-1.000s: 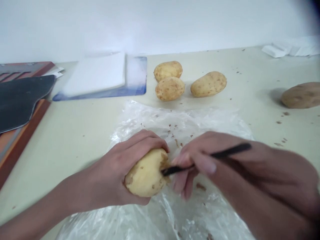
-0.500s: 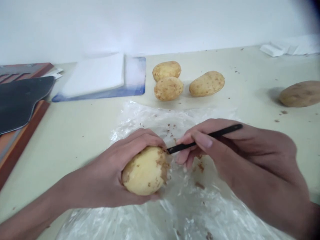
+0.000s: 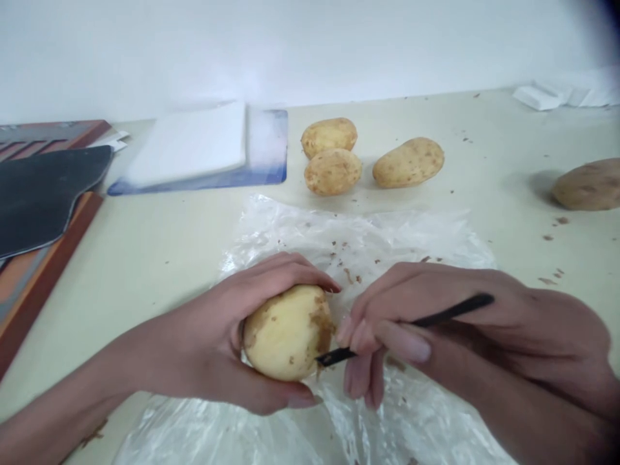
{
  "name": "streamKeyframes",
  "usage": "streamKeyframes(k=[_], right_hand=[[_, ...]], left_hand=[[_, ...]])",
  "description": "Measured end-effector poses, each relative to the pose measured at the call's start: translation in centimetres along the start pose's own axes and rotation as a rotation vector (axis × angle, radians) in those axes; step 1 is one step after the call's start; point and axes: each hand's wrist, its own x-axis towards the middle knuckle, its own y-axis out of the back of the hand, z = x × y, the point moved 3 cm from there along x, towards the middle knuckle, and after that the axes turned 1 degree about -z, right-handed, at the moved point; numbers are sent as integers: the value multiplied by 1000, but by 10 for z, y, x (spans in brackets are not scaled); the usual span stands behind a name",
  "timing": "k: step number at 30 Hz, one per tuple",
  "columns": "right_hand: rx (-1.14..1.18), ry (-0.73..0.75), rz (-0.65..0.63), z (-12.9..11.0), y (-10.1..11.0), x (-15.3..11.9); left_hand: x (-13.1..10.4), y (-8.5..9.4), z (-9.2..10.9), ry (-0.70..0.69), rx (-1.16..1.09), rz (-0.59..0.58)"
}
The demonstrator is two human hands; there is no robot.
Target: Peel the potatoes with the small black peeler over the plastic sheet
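Note:
My left hand (image 3: 213, 342) is wrapped round a partly peeled potato (image 3: 285, 332), pale yellow with brown skin left along its right side. Between the thumb and fingers of my right hand (image 3: 436, 342) is a thin black tool (image 3: 453, 311). Its tip touches the lower right edge of the potato, where a bit of skin hangs. Beneath both hands lies a crumpled clear plastic sheet (image 3: 271, 232) with brown peel scraps on it.
Three peeled potatoes (image 3: 408, 163) sit behind the sheet, and an unpeeled potato (image 3: 588, 185) at the right. A white pad (image 3: 194, 145) rests on a blue-edged board (image 3: 271, 174). A black sheet (image 3: 43, 194) overlaps a brown-framed object (image 3: 53, 278) at the left.
My right hand and the black tool have moved down along the potato's right side, from its top right to its lower right. The left thumb has shifted slightly. The whole view has shifted a little.

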Motion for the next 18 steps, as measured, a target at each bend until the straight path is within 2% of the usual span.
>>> streamKeyframes(k=[5,12,14,15,18], right_hand=[[-142,32,-183,-5,-2,1],[-375,-78,-233,7,5,-8],[-435,-40,-194,4,7,-8],[-455,-19,-136,2,8,-8],[-425,31,-60,-5,6,-7]], left_hand=[[2,4,-3,16,-39,-15],[3,6,-5,59,-83,-53],[3,6,-5,59,-87,-47],[3,6,-4,58,-83,-49],[2,7,-2,59,-50,-57]])
